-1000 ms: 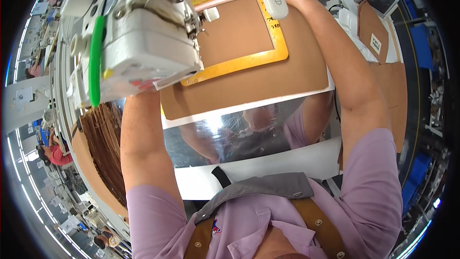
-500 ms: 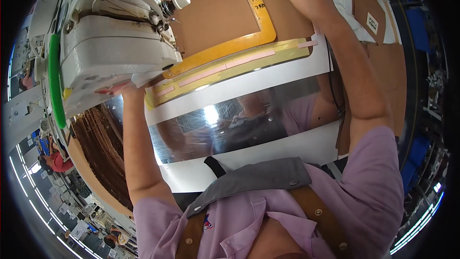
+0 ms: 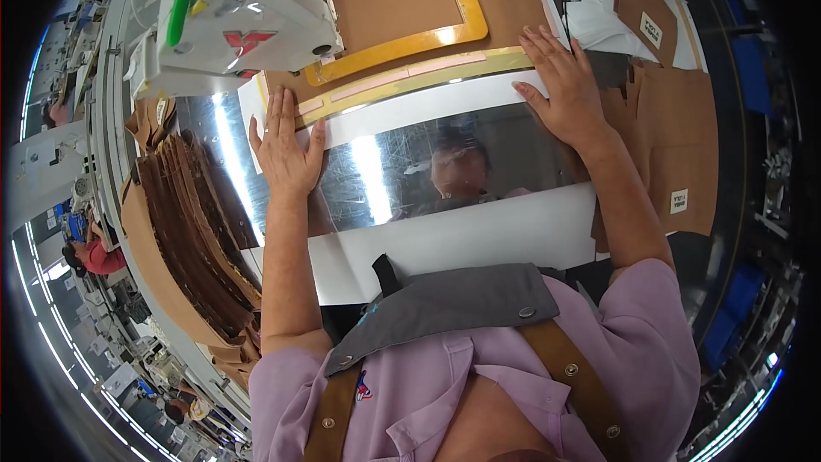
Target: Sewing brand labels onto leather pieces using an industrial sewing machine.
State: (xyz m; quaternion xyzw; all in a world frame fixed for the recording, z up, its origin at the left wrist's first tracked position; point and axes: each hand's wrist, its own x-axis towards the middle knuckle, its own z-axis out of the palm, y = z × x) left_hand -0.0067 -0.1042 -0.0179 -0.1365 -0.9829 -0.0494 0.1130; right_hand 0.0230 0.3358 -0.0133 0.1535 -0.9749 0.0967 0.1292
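Observation:
My left hand [image 3: 289, 154] lies flat with its fingers apart at the left end of a yellow strip [image 3: 506, 60] that carries pink pieces. At the strip's right end, my right hand [image 3: 563, 90] is spread flat too, its fingertips reaching past the strip's far edge. Neither hand grips anything. Beyond the strip, a yellow-orange frame [image 3: 462, 36] rests on a brown sheet [image 3: 510, 0]. A white sheet [image 3: 428, 104] shows on the near side of the strip, with a shiny metal plate [image 3: 402, 175] over it. Above my left hand stands a white sewing machine head [image 3: 265, 21].
Several brown pieces are stacked [image 3: 190, 231] at the left. On the right lie brown panels [image 3: 676, 141] with small labels, and crumpled white material [image 3: 592, 17] beside a black cable. Part of a white rounded object shows at the top edge. Other people are far off left.
My left hand has come out from under the machine head onto the strip. My right hand has left the white rounded object and moved nearer, onto the strip's right end. The view has shifted.

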